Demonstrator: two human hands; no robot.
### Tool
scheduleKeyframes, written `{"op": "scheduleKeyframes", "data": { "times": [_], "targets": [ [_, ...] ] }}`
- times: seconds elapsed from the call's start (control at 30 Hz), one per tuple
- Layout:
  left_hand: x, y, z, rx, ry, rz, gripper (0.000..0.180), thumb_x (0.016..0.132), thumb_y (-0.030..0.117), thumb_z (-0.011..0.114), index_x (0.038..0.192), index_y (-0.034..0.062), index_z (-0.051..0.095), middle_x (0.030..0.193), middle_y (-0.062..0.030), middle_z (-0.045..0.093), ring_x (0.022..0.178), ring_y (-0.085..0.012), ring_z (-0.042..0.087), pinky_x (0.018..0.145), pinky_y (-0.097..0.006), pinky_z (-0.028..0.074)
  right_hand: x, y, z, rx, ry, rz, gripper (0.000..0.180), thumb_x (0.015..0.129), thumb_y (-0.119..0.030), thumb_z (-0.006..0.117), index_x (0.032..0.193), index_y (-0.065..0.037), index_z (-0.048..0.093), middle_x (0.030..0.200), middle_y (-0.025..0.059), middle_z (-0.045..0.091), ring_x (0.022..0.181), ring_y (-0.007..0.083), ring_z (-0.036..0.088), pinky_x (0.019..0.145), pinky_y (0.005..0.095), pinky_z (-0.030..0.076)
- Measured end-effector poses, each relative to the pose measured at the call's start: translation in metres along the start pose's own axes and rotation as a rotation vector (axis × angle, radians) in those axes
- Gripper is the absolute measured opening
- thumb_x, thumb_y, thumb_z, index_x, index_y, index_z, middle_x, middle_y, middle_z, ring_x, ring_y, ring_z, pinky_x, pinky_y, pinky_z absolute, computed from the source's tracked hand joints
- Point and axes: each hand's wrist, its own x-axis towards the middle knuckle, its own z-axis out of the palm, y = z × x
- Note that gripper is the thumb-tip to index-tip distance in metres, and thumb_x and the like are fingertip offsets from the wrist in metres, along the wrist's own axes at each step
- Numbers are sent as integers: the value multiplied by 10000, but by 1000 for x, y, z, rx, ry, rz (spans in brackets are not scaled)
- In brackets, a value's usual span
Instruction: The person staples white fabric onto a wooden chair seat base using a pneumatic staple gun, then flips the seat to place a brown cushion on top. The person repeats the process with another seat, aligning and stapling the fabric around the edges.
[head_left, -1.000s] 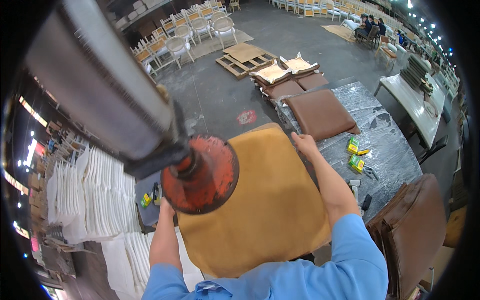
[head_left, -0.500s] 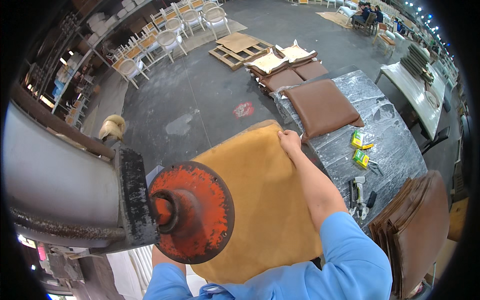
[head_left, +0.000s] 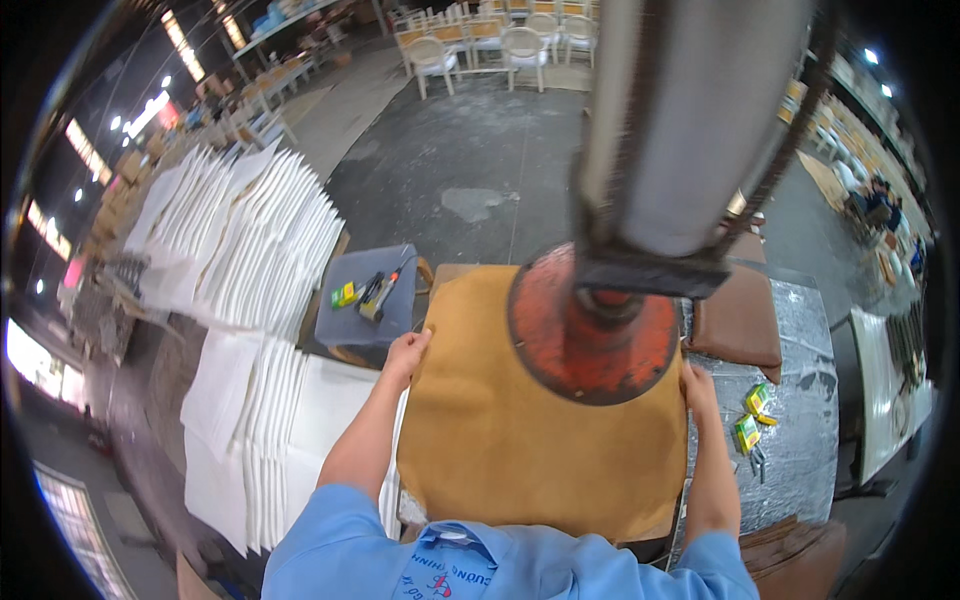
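While both hands grip edges, tan board (head_left: 520, 450)

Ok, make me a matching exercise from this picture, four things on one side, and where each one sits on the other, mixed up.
Things:
1. red round disc
2. brown seat cushion
3. small yellow-green boxes
4. stacked white panels

Places:
A. on the silvery table top, by the right hand
B. on the floor, far left
C. above the tan board
D. just right of the disc

Pairs: 1-C, 2-D, 3-A, 4-B

light: bright overhead lamps, upper corners | edges: fisheye bending, dark rim | focus: sharp centre
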Motion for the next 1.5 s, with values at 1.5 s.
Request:
{"op": "scheduleKeyframes", "data": {
  "times": [1.5],
  "targets": [
    [-116, -98, -5, -272, 22, 158, 247, 1164, 222, 685, 983, 56, 655, 899, 15, 641, 826, -102, 541, 770, -315, 492, -160, 58, -10, -308, 573, -81, 340, 1041, -335, 768, 1016, 4, 763, 888, 162, 772, 847, 277, 732, 837, 431, 568]
  ]
}}
